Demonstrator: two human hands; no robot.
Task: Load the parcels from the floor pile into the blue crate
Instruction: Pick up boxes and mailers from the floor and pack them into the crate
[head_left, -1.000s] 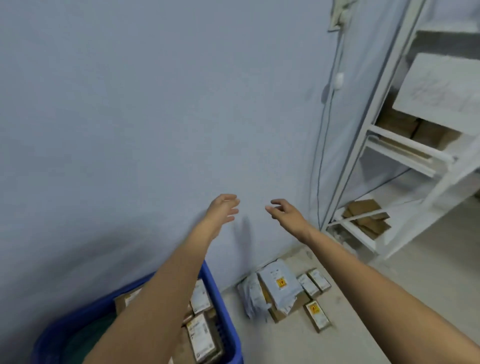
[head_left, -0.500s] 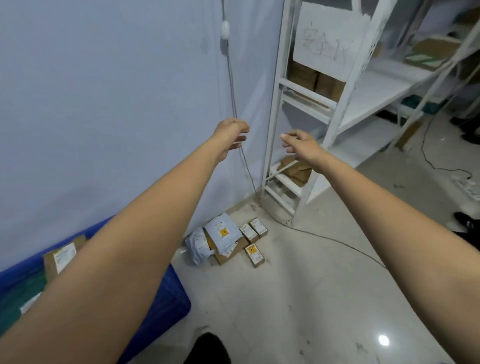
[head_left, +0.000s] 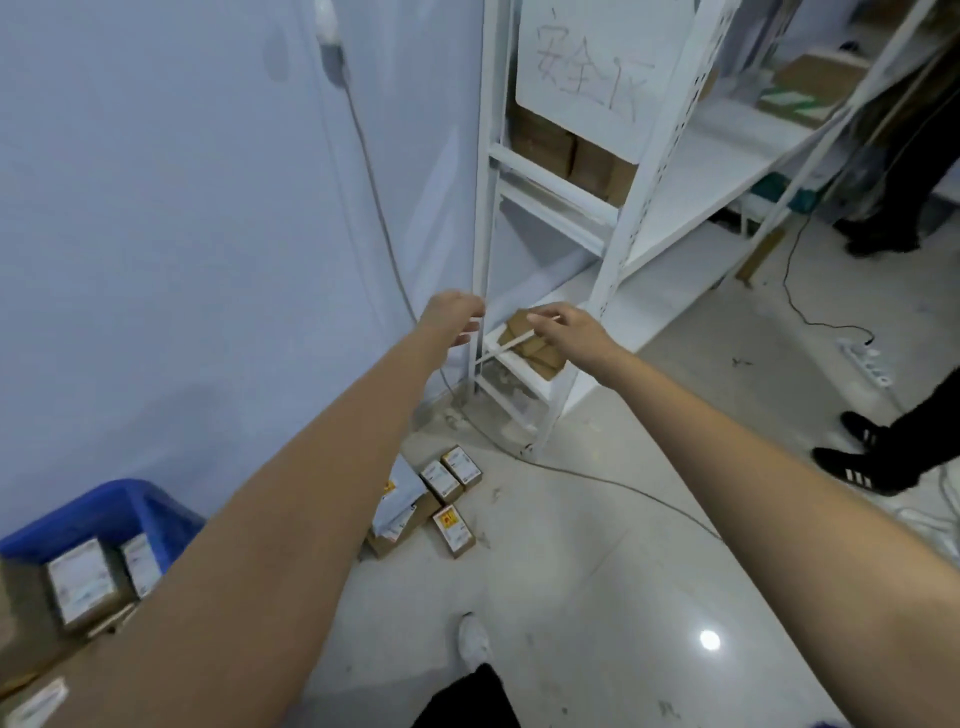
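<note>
Down on the floor, the parcel pile sits close to the wall, just in front of the foot of the white shelving rack: a grey mailer bag lying over a flat brown box, with three small labelled cartons beside it on the rack's side. The blue crate stands away from the rack, further along the same wall, and already holds several labelled cartons.

Your arms are both stretched out above the pile, level with the rack's lowest shelf. Your left hand hangs with fingers loosely curled and its grip on nothing. Your right hand is just beside it, nearer the rack, fingers half bent; its grip is empty too. Neither hand touches a parcel.

Brown boxes rest on the rack's bottom shelf behind your hands, and more sit higher up behind a white handwritten sign. A grey cable runs down the wall beside the rack and trails across the floor. Beyond the rack, another person's dark shoes stand on the floor.
</note>
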